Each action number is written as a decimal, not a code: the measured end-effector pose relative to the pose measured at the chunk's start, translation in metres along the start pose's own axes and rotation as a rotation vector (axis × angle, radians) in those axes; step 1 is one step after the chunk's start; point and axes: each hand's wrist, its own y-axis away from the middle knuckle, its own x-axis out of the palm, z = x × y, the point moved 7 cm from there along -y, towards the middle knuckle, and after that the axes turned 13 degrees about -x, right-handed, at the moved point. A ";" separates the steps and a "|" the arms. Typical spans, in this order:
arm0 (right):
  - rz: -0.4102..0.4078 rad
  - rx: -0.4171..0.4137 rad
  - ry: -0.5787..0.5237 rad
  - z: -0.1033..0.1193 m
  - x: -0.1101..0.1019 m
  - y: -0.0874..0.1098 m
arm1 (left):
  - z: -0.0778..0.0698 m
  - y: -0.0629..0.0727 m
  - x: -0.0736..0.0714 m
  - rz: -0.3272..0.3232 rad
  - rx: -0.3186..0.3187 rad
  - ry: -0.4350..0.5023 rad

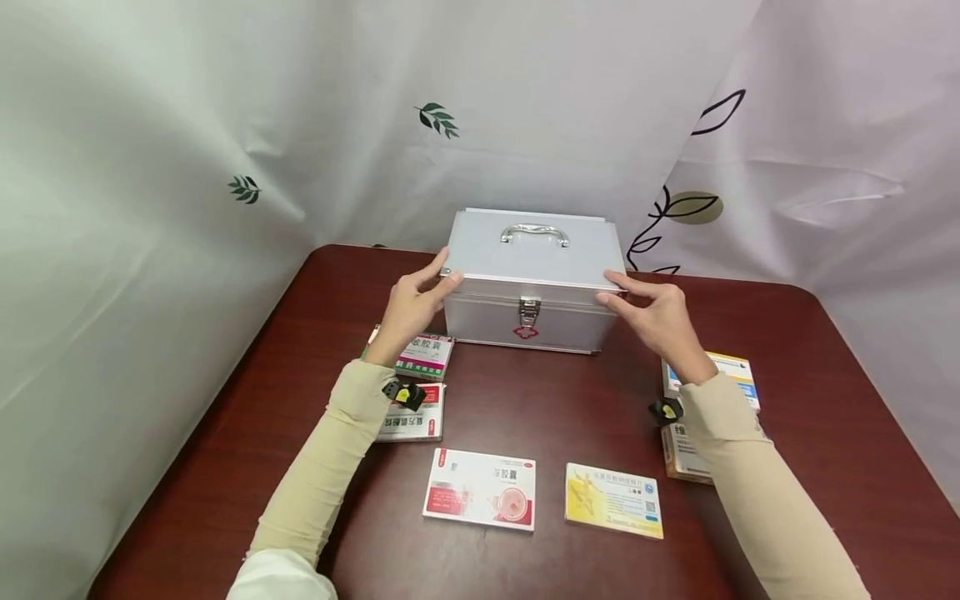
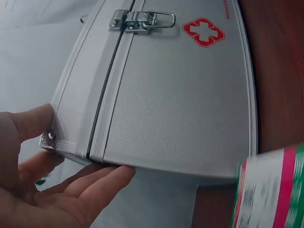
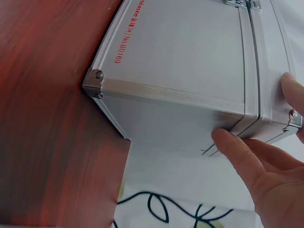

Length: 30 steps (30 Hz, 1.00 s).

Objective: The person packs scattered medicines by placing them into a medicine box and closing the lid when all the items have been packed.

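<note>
A silver first-aid box (image 1: 525, 322) stands at the back of the table, its lid (image 1: 540, 250) down and a metal handle (image 1: 535, 231) on top. On its front are a metal latch (image 2: 142, 21) and a red cross emblem (image 2: 204, 32). My left hand (image 1: 412, 307) grips the lid's front left corner, thumb at the front and fingers along the side. At the front right corner my right hand (image 1: 658, 315) holds the lid the same way, thumb in front. Fingertips of both hands lie at the seam between lid and body in the wrist views.
Two medicine boxes, one red and white (image 1: 480, 490) and one yellow and white (image 1: 615, 501), lie at the front. More medicine boxes lie under the left forearm (image 1: 427, 357) and right forearm (image 1: 731, 375). A white patterned curtain (image 1: 562, 125) hangs behind the table.
</note>
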 end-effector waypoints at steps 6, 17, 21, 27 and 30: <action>-0.046 0.000 0.016 -0.002 -0.013 0.012 | -0.003 0.009 0.015 0.056 0.006 0.088; -0.108 -0.006 0.065 0.006 -0.027 0.043 | -0.029 0.046 0.024 0.121 0.055 0.039; -0.123 -0.034 0.044 0.013 -0.031 0.052 | -0.031 0.057 0.026 0.096 0.082 0.014; -0.115 -0.048 0.008 0.022 -0.034 0.066 | -0.011 0.058 0.029 0.069 0.107 -0.001; -0.100 -0.028 -0.005 0.024 -0.036 0.072 | -0.008 0.062 0.030 0.051 0.128 -0.026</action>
